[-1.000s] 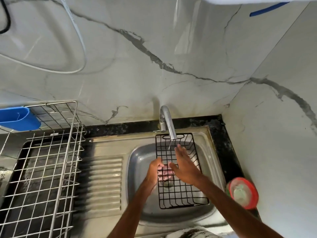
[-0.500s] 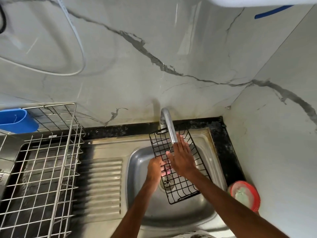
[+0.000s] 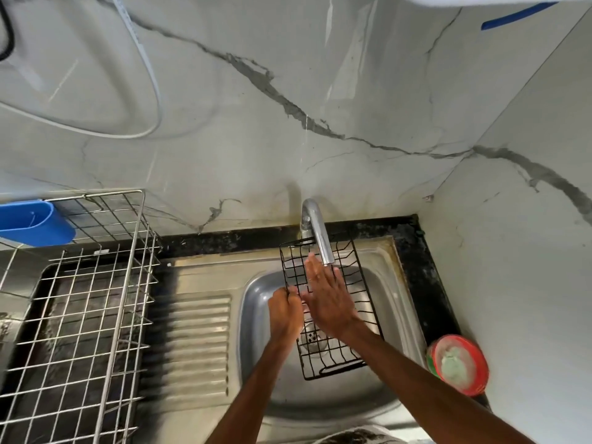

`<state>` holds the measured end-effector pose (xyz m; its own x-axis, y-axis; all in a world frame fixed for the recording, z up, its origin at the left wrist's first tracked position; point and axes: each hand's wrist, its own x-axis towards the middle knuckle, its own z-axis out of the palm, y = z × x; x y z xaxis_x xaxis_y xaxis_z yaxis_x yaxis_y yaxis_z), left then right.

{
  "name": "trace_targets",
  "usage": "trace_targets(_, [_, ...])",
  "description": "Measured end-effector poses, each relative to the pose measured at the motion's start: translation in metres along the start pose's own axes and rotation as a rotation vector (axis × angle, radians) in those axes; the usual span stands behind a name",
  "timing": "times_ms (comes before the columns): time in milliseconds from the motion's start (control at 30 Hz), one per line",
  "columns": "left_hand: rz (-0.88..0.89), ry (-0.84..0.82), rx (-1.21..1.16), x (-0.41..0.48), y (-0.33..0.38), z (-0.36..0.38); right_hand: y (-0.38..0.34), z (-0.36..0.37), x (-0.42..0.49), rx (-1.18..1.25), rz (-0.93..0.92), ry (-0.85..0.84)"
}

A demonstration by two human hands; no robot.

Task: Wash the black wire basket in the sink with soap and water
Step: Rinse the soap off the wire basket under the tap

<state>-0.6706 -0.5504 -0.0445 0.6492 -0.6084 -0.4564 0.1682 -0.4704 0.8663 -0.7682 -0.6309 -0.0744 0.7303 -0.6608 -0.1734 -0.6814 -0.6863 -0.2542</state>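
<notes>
The black wire basket [image 3: 358, 315] is tilted over the steel sink [image 3: 256, 302], its far end raised under the tap [image 3: 317, 232]. My left hand [image 3: 285, 312] grips the basket's left rim. My right hand [image 3: 326, 296] lies flat, fingers spread, on the wires inside the basket, just below the tap's spout. The drain [image 3: 312, 338] shows through the wires. I cannot make out a clear stream of water.
A steel wire dish rack [image 3: 80, 299] stands at the left with a blue plastic holder [image 3: 35, 222] on its back edge. The ribbed drainboard [image 3: 198, 341] lies between rack and sink. A red round soap container [image 3: 458, 363] sits on the black counter at the right, against the marble wall.
The basket has been lifted from flat in the sink to tilted, far end up under the tap. My right hand slid up along the wires toward the spout. My left hand kept its hold.
</notes>
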Motion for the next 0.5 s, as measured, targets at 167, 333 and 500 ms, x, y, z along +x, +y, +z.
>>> trace_targets(167, [-0.015, 0.022, 0.006, -0.006, 0.005, 0.006, -0.002, 0.003, 0.004, 0.008, 0.164, 0.048])
trace_targets(333, [-0.024, 0.019, -0.052, 0.004, -0.001, -0.001, 0.015, 0.0, 0.001, -0.023, -0.125, 0.006])
trace_targets(500, [0.072, 0.018, -0.089, -0.002, 0.009, 0.009, -0.002, 0.0, -0.001, -0.068, 0.089, 0.061])
